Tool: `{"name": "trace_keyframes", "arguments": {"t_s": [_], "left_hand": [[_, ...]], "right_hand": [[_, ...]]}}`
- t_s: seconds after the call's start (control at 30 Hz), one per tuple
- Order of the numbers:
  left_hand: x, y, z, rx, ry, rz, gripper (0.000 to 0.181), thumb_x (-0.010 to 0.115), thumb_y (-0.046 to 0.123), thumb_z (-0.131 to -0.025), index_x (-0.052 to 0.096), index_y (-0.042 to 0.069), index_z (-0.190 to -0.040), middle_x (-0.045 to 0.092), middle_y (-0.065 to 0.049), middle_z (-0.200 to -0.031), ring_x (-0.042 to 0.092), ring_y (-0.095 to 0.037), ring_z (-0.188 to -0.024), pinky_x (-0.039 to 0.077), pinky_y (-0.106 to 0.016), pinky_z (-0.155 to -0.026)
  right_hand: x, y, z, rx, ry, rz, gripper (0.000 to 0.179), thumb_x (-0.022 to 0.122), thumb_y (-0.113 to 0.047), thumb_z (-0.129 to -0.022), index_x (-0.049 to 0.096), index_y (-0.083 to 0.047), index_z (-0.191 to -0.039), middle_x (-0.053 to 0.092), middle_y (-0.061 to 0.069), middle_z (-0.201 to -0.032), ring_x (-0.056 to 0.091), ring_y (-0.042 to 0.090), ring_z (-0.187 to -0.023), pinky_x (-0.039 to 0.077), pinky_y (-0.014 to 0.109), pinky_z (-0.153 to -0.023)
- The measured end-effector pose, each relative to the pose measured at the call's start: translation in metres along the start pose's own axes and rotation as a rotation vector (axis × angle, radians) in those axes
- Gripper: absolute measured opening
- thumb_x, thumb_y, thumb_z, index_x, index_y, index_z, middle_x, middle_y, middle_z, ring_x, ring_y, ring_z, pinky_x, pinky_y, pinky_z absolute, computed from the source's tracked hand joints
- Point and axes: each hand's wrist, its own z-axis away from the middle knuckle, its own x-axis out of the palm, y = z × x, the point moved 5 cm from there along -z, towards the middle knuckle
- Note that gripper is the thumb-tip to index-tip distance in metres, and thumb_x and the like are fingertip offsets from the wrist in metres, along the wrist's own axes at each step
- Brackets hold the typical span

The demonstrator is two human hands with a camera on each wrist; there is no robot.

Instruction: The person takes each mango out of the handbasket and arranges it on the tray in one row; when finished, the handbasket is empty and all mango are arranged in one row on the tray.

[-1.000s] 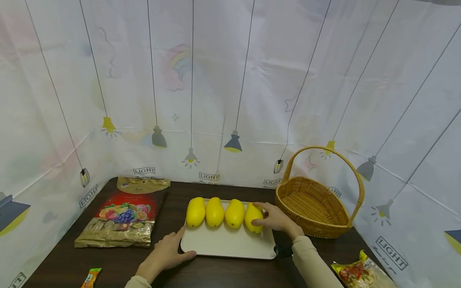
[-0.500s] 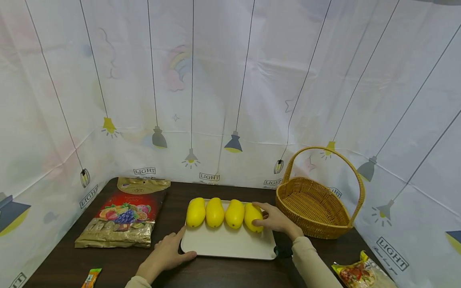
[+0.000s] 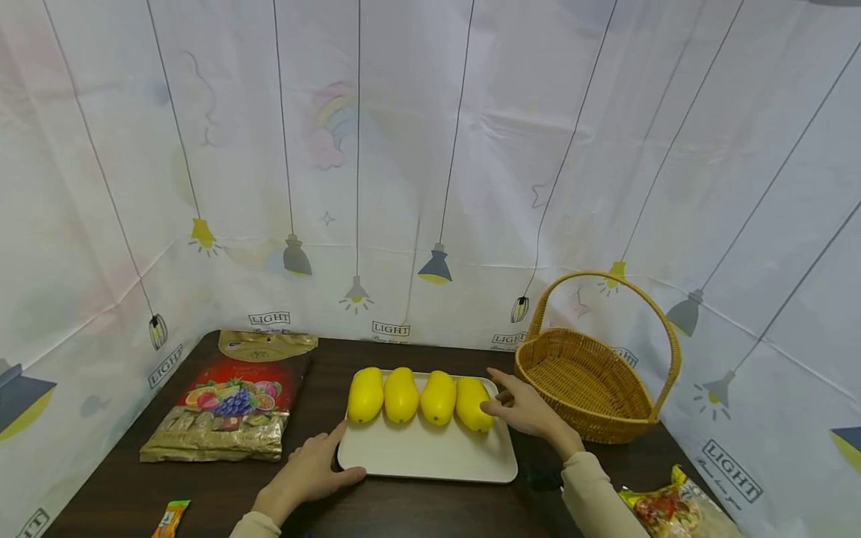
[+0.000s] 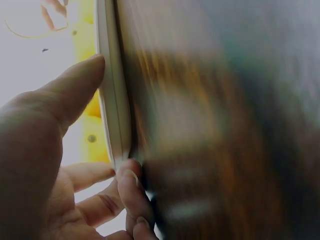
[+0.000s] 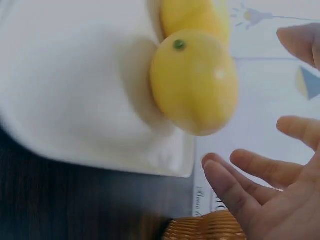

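Observation:
Several yellow mango-like fruits lie side by side along the far half of a white rectangular tray [image 3: 424,454]. My left hand [image 3: 304,472] holds the tray's near left corner, thumb on the front edge and fingers along the left side; in the left wrist view its thumb [image 4: 80,82] touches the rim and some fingers curl at the corner. Just right of the rightmost fruit [image 3: 474,409] is my right hand [image 3: 530,409], fingers spread. In the right wrist view that fruit [image 5: 195,82] shows a green stem spot, with a gap between it and the fingers.
A wicker basket [image 3: 585,427] with a tall handle stands behind the right hand. At left lies a large candy bag [image 3: 229,403], with a small orange packet [image 3: 170,520] nearer. A noodle packet [image 3: 679,508] is at the front right. A printed curtain [image 3: 403,187] surrounds the table.
My right hand has let go of the rightmost fruit and drawn back slightly to the right, its fingers opening. The left hand and the fruits stay where they were.

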Motion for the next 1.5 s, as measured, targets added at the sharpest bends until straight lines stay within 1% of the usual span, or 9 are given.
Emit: {"name": "trace_keyframes", "arguments": {"t_s": [0.17, 0.33, 0.4, 0.5, 0.67, 0.8, 0.97, 1.13, 1.5], "left_hand": [[-0.004, 0.002, -0.002, 0.066, -0.02, 0.025, 0.095, 0.075, 0.054, -0.085, 0.031, 0.013, -0.159, 0.067, -0.02, -0.125, 0.065, -0.04, -0.113, 0.048, -0.067, -0.091], [-0.017, 0.005, -0.003, 0.079, -0.021, 0.03, 0.087, 0.071, 0.048, -0.091, 0.035, 0.004, -0.156, 0.062, -0.005, -0.09, 0.059, -0.018, -0.076, 0.05, -0.041, -0.071], [-0.025, 0.005, -0.003, 0.057, 0.002, 0.007, 0.081, 0.07, 0.047, -0.092, 0.04, 0.003, -0.153, 0.054, -0.002, -0.083, 0.049, -0.014, -0.069, 0.043, -0.034, -0.066], [-0.039, 0.007, -0.004, 0.05, 0.086, -0.06, 0.071, 0.069, 0.047, -0.092, 0.05, 0.005, -0.147, 0.055, -0.003, -0.089, 0.045, -0.015, -0.073, 0.039, -0.032, -0.066], [-0.061, 0.008, -0.007, 0.055, 0.282, -0.19, 0.063, 0.063, 0.057, -0.093, 0.06, 0.015, -0.14, 0.061, -0.01, -0.116, 0.051, -0.026, -0.095, 0.047, -0.051, -0.085], [-0.07, 0.004, -0.008, 0.044, 0.365, -0.199, 0.074, 0.058, 0.067, -0.092, 0.051, 0.02, -0.149, 0.055, -0.015, -0.139, 0.047, -0.043, -0.127, 0.027, -0.078, -0.105], [-0.072, -0.006, -0.01, -0.003, 0.362, -0.201, 0.087, 0.055, 0.073, -0.089, 0.031, 0.028, -0.159, 0.036, -0.014, -0.16, 0.018, -0.05, -0.151, 0.009, -0.082, -0.111], [-0.073, -0.014, -0.011, -0.048, 0.356, -0.294, 0.097, 0.047, 0.084, -0.084, 0.024, 0.031, -0.161, 0.018, -0.012, -0.169, -0.009, -0.051, -0.154, 0.002, -0.085, -0.108], [-0.073, -0.017, -0.015, -0.079, 0.342, -0.317, 0.101, 0.039, 0.089, -0.083, 0.016, 0.031, -0.162, 0.013, -0.014, -0.17, -0.017, -0.054, -0.152, -0.006, -0.091, -0.099]], "right_hand": [[-0.021, -0.003, 0.016, -0.014, 0.106, 0.038, 0.076, 0.065, -0.045, -0.096, 0.034, -0.012, -0.157, 0.047, 0.021, -0.151, 0.061, 0.039, -0.121, 0.055, 0.051, -0.094], [-0.044, -0.003, 0.032, -0.009, 0.225, 0.082, 0.074, 0.061, -0.048, -0.098, 0.037, -0.007, -0.155, 0.047, 0.024, -0.151, 0.056, 0.046, -0.127, 0.049, 0.06, -0.1], [-0.05, -0.004, 0.039, -0.006, 0.263, 0.107, 0.074, 0.06, -0.049, -0.098, 0.039, -0.006, -0.154, 0.045, 0.025, -0.152, 0.051, 0.048, -0.132, 0.045, 0.063, -0.104], [-0.055, -0.003, 0.047, 0.004, 0.298, 0.141, 0.073, 0.059, -0.049, -0.097, 0.04, -0.005, -0.152, 0.043, 0.025, -0.153, 0.042, 0.049, -0.139, 0.037, 0.068, -0.109], [-0.06, 0.0, 0.056, 0.023, 0.333, 0.25, 0.075, 0.059, -0.054, -0.095, 0.043, -0.006, -0.151, 0.042, 0.027, -0.153, 0.038, 0.052, -0.139, 0.032, 0.073, -0.108], [-0.061, 0.006, 0.06, 0.058, 0.339, 0.365, 0.082, 0.057, -0.062, -0.093, 0.04, -0.01, -0.153, 0.036, 0.03, -0.156, 0.03, 0.058, -0.142, 0.028, 0.077, -0.107], [-0.056, 0.015, 0.063, 0.114, 0.304, 0.413, 0.095, 0.057, -0.072, -0.088, 0.031, -0.013, -0.159, 0.02, 0.031, -0.162, 0.014, 0.064, -0.145, 0.017, 0.08, -0.109], [-0.051, 0.02, 0.068, 0.159, 0.289, 0.385, 0.102, 0.058, -0.075, -0.085, 0.026, -0.014, -0.161, 0.012, 0.031, -0.164, 0.005, 0.065, -0.147, 0.01, 0.081, -0.11], [-0.044, 0.019, 0.07, 0.221, 0.238, 0.332, 0.108, 0.055, -0.079, -0.084, 0.017, -0.017, -0.163, -0.002, 0.03, -0.167, -0.007, 0.062, -0.149, -0.002, 0.082, -0.11]]}}
